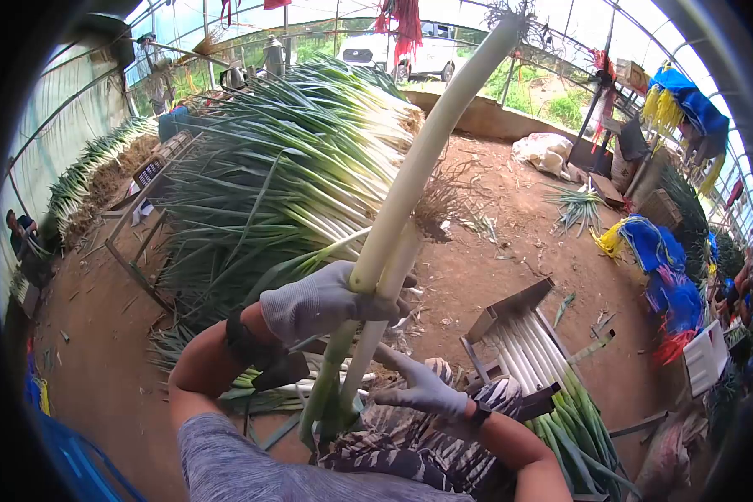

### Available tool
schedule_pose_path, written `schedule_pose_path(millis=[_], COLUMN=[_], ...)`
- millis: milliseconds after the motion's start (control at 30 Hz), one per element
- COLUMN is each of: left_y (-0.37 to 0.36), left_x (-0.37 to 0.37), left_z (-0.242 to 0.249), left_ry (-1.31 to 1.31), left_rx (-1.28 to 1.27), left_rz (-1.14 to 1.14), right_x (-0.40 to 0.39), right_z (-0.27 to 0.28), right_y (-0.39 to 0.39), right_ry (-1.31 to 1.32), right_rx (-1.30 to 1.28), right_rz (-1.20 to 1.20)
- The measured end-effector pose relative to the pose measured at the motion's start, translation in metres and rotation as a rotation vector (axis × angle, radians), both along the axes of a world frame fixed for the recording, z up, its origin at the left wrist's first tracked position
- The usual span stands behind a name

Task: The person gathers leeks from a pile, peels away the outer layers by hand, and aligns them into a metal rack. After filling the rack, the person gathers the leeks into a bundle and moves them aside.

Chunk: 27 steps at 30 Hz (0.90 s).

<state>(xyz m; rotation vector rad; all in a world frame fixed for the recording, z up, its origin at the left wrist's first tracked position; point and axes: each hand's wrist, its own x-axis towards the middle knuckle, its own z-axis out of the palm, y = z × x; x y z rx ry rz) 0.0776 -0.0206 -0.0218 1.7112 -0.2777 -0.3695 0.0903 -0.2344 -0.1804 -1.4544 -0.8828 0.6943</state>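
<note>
My left hand (322, 301), in a grey glove, grips two long green onions (410, 176) by their white stalks and holds them upright, roots at the top. One stalk reaches far higher than the other. My right hand (422, 386), also gloved, sits just below and to the right with fingers spread, touching the lower stalks near my lap. The green leaves (326, 402) hang down between my knees.
A big heap of green onions (284, 167) lies ahead on the left. A metal tray (510, 309) at my right holds trimmed onions. Blue and yellow bundles (653, 251) lie at the right, another person (21, 230) crouches far left, and a white car (431, 50) stands outside.
</note>
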Motion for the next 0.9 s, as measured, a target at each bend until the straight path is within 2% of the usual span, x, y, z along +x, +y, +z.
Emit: schedule_pose_path(millis=[33, 100, 133, 233, 267, 300, 367, 433, 500, 567, 633, 733, 800, 833, 900], left_y=[-0.003, -0.01, -0.012, -0.007, -0.004, -0.004, -0.003, 0.002, -0.002, -0.005, -0.01, -0.006, 0.001, -0.017, -0.021], left_x=[0.004, 0.007, 0.008, 0.014, 0.016, 0.014, 0.02, 0.029, 0.035, 0.037, 0.031, 0.027, 0.033, 0.039, 0.033], left_z=[0.001, 0.005, 0.009, -0.007, -0.011, -0.013, -0.029, -0.055, -0.056, -0.057, -0.036, -0.003, -0.01, -0.029, -0.041], left_ry=[0.006, 0.024, 0.002, -0.009, -0.025, 0.013, -0.076, 0.007, -0.08, -0.113, -0.171, -0.095, -0.088, -0.138, -0.197], left_rx=[-0.051, -0.145, -0.054, -0.219, -0.175, -0.237, -0.265, -0.224, -0.149, -0.17, -0.181, -0.102, -0.112, -0.068, -0.043], left_rz=[-0.004, -0.005, -0.012, -0.017, -0.035, -0.068, -0.159, -0.108, -0.128, -0.093, -0.074, -0.161, -0.249, -0.141, -0.063], right_x=[0.001, 0.021, 0.025, 0.004, 0.001, 0.004, 0.012, 0.024, 0.044, 0.046, 0.052, 0.052, 0.05, 0.049, 0.045], right_z=[0.002, -0.045, -0.062, -0.032, -0.022, -0.014, 0.002, 0.022, 0.023, 0.045, 0.053, 0.042, 0.034, 0.03, 0.035], right_y=[0.018, 0.05, 0.06, 0.063, 0.059, 0.057, 0.051, 0.046, 0.04, 0.038, 0.039, 0.043, 0.043, 0.042, 0.036], right_ry=[0.013, 0.238, 0.353, 0.351, 0.264, 0.257, 0.267, 0.272, 0.272, 0.296, 0.371, 0.465, 0.482, 0.476, 0.474], right_rx=[0.054, 0.071, 0.085, 0.283, 0.314, 0.362, 0.441, 0.539, 0.454, 0.529, 0.473, 0.417, 0.436, 0.469, 0.488], right_rz=[0.017, 0.118, 0.173, 0.0, -0.046, -0.032, -0.006, -0.067, -0.081, -0.035, -0.078, -0.075, -0.076, -0.089, -0.026])
